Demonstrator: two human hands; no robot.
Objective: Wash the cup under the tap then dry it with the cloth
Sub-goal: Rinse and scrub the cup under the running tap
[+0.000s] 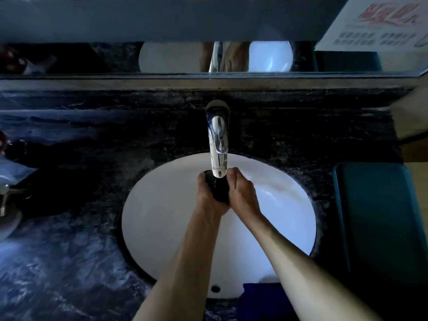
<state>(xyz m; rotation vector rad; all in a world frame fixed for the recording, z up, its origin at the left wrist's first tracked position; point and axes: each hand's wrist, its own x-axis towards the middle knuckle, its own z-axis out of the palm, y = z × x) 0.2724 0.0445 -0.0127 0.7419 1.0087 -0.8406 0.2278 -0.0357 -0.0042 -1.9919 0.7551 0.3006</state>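
Curling round the dark cup beneath the tap, left hand and right hand both grip it

A: Where does the basin sit?
B: Sunk into the surface, with the tap behind it, its spout reaching forward over the bowl.
A: And the cup?
B: Over the basin, right under the spout, between the hands: left hand on its left, right hand on its right.
A: The cloth?
B: At the basin's near edge, beneath the right forearm.
A: Anything else?
B: A tray lies on the surface, right of the basin. A mirror stands behind the tap.
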